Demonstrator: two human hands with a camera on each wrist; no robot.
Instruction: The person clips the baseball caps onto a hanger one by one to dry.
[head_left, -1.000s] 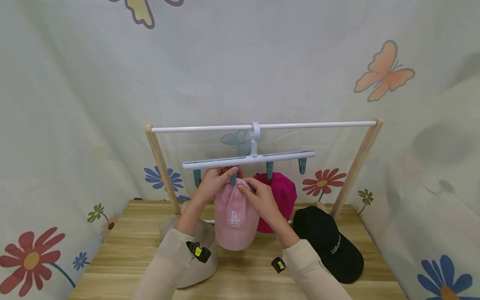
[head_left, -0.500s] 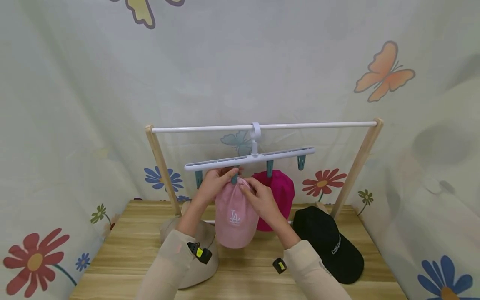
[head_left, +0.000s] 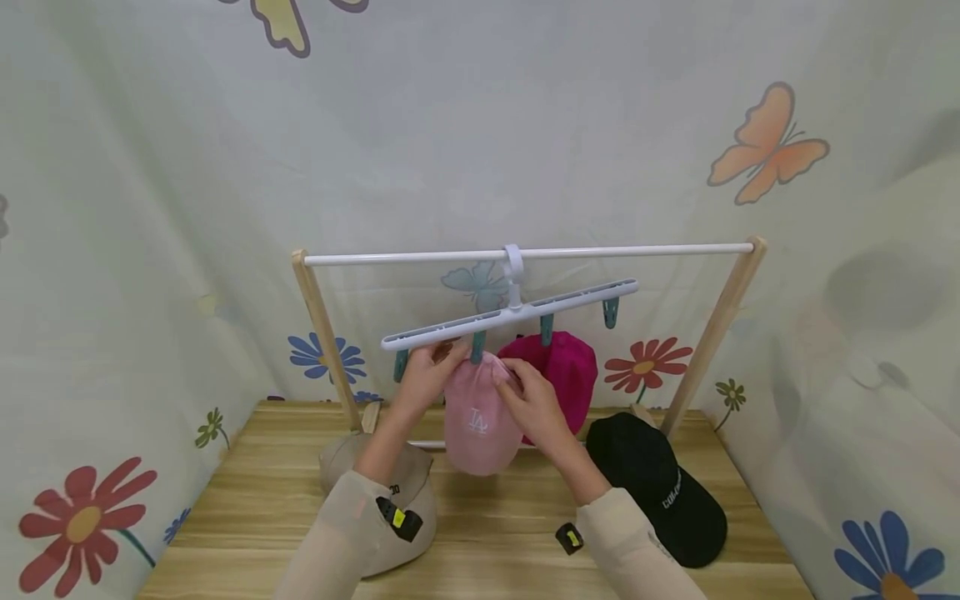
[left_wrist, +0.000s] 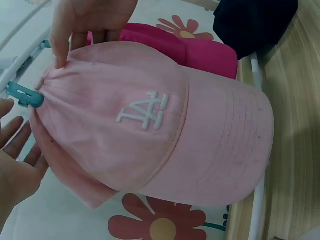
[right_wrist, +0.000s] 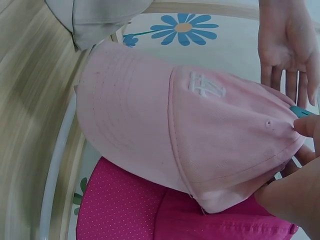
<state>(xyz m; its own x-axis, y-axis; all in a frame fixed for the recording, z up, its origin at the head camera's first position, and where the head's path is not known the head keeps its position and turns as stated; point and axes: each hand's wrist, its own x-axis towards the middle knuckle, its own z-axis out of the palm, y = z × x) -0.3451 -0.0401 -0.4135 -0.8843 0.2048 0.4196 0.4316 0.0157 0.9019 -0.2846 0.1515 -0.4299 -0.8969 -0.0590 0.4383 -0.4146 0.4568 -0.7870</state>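
Note:
A pink baseball cap (head_left: pixel 480 437) with a white LA logo hangs brim down from a teal clip (head_left: pixel 477 347) on a white hanger (head_left: pixel 516 313). My right hand (head_left: pixel 534 407) pinches the gathered crown just right of that clip, its thumb showing on the front. On the clip's other side is my left hand (head_left: pixel 426 379); its fingers (left_wrist: pixel 17 140) are spread and hold nothing, as both wrist views show. Behind the pink cap, a magenta cap (head_left: pixel 576 379) hangs at another teal clip (head_left: pixel 547 330). The hanger tilts, its left end lower and nearer.
The hanger hooks over a white rod (head_left: pixel 637 251) between wooden legs. Outer teal clips (head_left: pixel 611 312) hang at the hanger's ends. On the wooden table (head_left: pixel 487 542) lie a beige cap (head_left: pixel 408 550) at left and a black cap (head_left: pixel 651 475) at right. A printed curtain stands behind.
The hanger has turned, its right end rising and its left end dropping in view. The pink cap has shifted slightly right and up. My left fingers have come away from the clip.

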